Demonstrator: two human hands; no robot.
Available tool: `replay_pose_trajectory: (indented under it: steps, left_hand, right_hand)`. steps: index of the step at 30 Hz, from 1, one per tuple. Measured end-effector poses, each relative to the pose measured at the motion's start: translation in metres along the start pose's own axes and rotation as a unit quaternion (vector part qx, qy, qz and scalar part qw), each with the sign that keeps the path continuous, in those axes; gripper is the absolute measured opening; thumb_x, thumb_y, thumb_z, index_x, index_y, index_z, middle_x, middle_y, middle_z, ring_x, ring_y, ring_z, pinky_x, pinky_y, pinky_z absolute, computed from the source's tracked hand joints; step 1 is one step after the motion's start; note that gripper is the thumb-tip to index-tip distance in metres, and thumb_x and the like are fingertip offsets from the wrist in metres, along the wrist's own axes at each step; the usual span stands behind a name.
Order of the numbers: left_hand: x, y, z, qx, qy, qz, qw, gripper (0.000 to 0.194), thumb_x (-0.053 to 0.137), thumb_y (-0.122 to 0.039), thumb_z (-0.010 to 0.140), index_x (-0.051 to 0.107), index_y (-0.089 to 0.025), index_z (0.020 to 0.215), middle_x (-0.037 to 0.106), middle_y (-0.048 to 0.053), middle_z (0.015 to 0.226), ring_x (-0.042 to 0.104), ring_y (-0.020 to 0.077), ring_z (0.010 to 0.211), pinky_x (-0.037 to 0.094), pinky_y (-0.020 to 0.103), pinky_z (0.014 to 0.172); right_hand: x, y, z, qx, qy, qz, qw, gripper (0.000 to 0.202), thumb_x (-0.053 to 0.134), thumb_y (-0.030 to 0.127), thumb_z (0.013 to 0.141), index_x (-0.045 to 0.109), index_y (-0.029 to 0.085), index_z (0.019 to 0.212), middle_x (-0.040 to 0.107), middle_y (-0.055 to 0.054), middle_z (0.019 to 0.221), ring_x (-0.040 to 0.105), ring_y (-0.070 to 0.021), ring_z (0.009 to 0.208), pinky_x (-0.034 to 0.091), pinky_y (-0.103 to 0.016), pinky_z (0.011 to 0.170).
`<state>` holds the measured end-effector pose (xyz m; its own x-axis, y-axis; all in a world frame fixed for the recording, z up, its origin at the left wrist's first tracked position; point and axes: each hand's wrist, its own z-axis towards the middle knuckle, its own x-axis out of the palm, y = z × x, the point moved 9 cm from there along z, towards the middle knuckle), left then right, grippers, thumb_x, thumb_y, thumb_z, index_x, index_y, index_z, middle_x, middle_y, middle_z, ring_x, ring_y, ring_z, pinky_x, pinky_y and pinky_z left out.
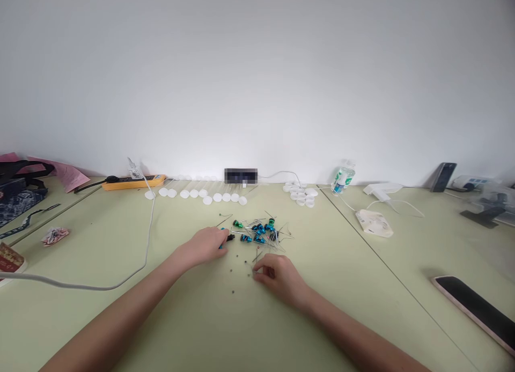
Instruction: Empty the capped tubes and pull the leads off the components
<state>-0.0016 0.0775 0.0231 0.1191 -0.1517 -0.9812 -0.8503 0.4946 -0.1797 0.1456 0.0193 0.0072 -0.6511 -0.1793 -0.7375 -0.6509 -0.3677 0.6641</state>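
Two bare hands work over a pale green bench. The left hand has its fingers curled closed on a small bright-blue piece with a black end; the palm side is turned down, so most of the piece is covered. The right hand has thumb and forefinger brought nearly together at the tips, the other fingers bent in behind; something small and thin seems to sit at those tips, too fine to identify. Five tiny dark beads lie loose between and just in front of the two sets of fingers, one of them almost at the right fingertips. Beyond the right fingers is a tangle of shiny blue metal pieces with black ends and thin silvery wires; at least four blue pieces can be told apart, but they overlap, and the wires cannot be counted. Two green metal pieces show, one at the tangle's far side, the other just beyond the left fingers. Farther off, beyond the left fingers, ten white round discs front clear tubes that hardly show against the bench. Beyond the right fingers is a cluster of white round caps, perhaps ten, their edges merging. A dark box by the wall is blurred by pixelation.
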Motion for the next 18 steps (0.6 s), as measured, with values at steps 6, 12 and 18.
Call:
replay_pose_trajectory:
  steps: [6, 12, 18]
  left_hand:
    - [-0.018, -0.023, 0.002, 0.032, -0.138, 0.066, 0.988, 0.021, 0.048, -0.038, 0.080, 0.049, -0.019, 0.090, 0.056, 0.006, 0.087, 0.052, 0.0211, 0.078, 0.035, 0.027, 0.058]
    - [-0.001, -0.055, 0.011, 0.137, -0.190, 0.041, 0.971, 0.015, 0.043, -0.027, 0.086, 0.050, -0.022, 0.098, 0.056, 0.004, 0.098, 0.045, 0.0212, 0.097, 0.032, 0.034, 0.079]
    - [0.002, -0.056, 0.014, 0.132, -0.185, 0.009, 0.974, 0.006, 0.045, -0.019, 0.084, 0.051, -0.019, 0.087, 0.057, 0.003, 0.086, 0.047, 0.0203, 0.088, 0.031, 0.034, 0.076]
  right_hand:
    - [-0.001, -0.005, -0.001, 0.042, -0.004, 0.039, 0.998, 0.015, 0.060, 0.027, 0.072, 0.057, 0.018, 0.061, 0.055, 0.002, 0.058, 0.044, -0.0092, 0.053, 0.031, -0.019, 0.048]
    - [-0.001, -0.006, 0.001, 0.036, -0.019, 0.083, 0.996, 0.013, 0.054, 0.023, 0.076, 0.059, 0.018, 0.065, 0.055, 0.002, 0.058, 0.042, -0.0090, 0.053, 0.031, -0.020, 0.049]
    - [-0.004, -0.012, 0.005, 0.037, -0.030, 0.110, 0.993, 0.015, 0.047, 0.025, 0.080, 0.060, 0.019, 0.074, 0.053, 0.002, 0.056, 0.041, -0.0092, 0.051, 0.030, -0.020, 0.048]
